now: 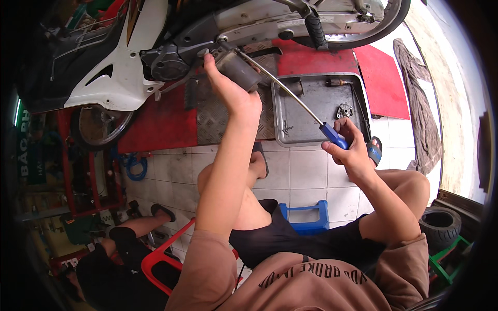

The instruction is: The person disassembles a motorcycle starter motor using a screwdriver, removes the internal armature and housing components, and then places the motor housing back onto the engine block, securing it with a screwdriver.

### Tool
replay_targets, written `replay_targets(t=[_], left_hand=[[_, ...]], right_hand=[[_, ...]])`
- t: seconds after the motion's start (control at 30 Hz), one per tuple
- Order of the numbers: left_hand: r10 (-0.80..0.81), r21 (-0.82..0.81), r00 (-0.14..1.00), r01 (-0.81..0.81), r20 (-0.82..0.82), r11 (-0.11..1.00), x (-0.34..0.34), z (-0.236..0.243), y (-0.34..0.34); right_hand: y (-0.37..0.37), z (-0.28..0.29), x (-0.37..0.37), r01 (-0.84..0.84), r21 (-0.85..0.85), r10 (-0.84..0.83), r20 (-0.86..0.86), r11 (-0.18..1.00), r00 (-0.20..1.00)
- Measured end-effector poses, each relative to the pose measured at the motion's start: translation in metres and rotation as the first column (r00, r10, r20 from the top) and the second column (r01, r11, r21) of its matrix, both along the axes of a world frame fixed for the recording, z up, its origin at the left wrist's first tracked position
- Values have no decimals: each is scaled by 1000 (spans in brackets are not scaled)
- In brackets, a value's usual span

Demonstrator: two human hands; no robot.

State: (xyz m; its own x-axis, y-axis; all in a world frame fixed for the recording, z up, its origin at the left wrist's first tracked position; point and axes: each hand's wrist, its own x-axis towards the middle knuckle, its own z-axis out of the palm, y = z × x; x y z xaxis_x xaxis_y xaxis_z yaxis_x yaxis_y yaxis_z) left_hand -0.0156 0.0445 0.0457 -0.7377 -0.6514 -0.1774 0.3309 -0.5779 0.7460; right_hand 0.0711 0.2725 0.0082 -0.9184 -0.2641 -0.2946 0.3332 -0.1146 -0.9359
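Note:
My left hand (232,93) is wrapped around the underside of a dark grey cylindrical engine part (238,71) on the motorbike (176,62). Its thumb is up on the near left side, and the fingertips are mostly hidden behind the part. In my right hand (354,150), fingers and thumb grip the blue handle of a long screwdriver (298,100). The shaft slants up and left, and its tip meets the top of the cylindrical part by the engine. Whether it sits in a screw I cannot tell.
A metal tray (306,136) holds a small cylinder (291,88), a metal part (344,111), a black-handled tool (338,82) and small screws. Under it lies a red lift platform (161,122). A blue stool (311,228) stands below me. Another person (129,243) sits at lower left.

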Motion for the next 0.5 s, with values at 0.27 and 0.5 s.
replay_targets(t=[0.27,0.5], left_hand=[[21,-7,1000,-21,5,1000,-5,-8,-2],[0,-20,1000,1,2,1000,-3,-10,0]], right_hand=[[11,-8,-5,3,-167,33,211,986,977],[11,-15,-7,-56,77,60,-41,995,997]])
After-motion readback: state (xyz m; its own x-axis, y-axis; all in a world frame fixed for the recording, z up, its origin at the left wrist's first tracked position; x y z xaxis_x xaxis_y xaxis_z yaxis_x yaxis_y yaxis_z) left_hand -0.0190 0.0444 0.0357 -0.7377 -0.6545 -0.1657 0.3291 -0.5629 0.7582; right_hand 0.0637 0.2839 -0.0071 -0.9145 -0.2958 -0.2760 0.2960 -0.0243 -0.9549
